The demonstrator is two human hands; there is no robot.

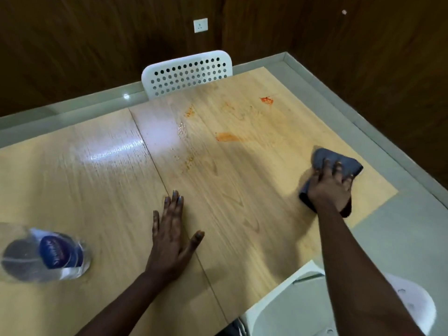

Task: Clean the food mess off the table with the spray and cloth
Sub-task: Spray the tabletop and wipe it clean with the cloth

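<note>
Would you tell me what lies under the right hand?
The grey cloth, gripped by the right hand, lies on the table. Whether any mess lies beneath it is hidden.

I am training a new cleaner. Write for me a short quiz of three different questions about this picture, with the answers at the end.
1. True or false: the left hand lies flat on the table and holds nothing.
2. What does the right hand grip? A) a sponge B) a dark cloth C) a paper towel
3. Fill the gap: the brightest red-orange stain lies near the far edge, close to the white ____.

Key
1. True; its fingers are straight.
2. B, the dark cloth, pressed on the table near the right edge.
3. chair. The stain is not yet wiped; the bottle stands at the left.
</note>
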